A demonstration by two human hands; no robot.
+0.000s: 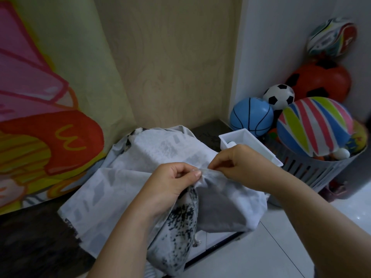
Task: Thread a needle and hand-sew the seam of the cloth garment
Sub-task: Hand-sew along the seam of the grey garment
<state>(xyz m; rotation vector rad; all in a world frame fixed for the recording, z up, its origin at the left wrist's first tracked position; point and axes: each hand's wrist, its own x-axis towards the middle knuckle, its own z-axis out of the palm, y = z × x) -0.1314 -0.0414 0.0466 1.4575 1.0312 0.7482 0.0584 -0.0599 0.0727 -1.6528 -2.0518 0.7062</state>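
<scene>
A pale grey-white garment (pixel 140 163) with faint grey patches and a black-speckled part lies spread over a dark tabletop and hangs off its front edge. My left hand (pixel 172 183) pinches a bunched fold of the cloth between thumb and fingers. My right hand (pixel 236 163) pinches the same fold just to the right, fingertips almost touching the left hand's. Needle and thread are too small to make out; I cannot tell whether my right fingers hold them.
A white open plastic box (pixel 251 141) stands on the table behind my right hand. At the right, a grey slotted basket (pixel 313 169) holds several colourful balls. A cartoon-print curtain (pixel 40 97) hangs on the left, with a wood-grain wall behind.
</scene>
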